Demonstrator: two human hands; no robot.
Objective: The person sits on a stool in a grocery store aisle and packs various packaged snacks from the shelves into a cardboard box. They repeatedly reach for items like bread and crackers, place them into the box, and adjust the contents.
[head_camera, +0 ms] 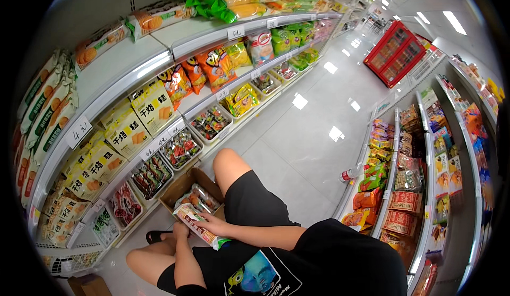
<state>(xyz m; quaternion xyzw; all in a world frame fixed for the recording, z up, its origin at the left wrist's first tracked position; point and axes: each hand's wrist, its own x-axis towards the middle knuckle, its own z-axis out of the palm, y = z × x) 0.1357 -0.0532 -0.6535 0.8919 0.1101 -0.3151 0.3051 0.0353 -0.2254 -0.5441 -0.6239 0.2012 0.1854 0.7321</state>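
A long plastic snack packet (204, 232), brown and white with a green end, lies across my lap at a slant. My right hand (215, 225) grips it from above, fingers spread over its middle. My left hand (181, 231) is curled against the packet's lower left side, its fingers partly hidden. Just beyond the packet, an open cardboard box (169, 192) stands on the floor between my legs and the shelf. Inside it are several clear-wrapped snack packets (201, 200), partly covered by the packet I hold.
Shelves (159, 53) curve along the left with bagged snacks and trays of small wrapped items (181, 148). Another stocked shelf unit (416, 200) stands at right. A tiled aisle (287, 136) runs between them to a red display cabinet (394, 53). A plastic bottle (348, 175) lies by the right shelf.
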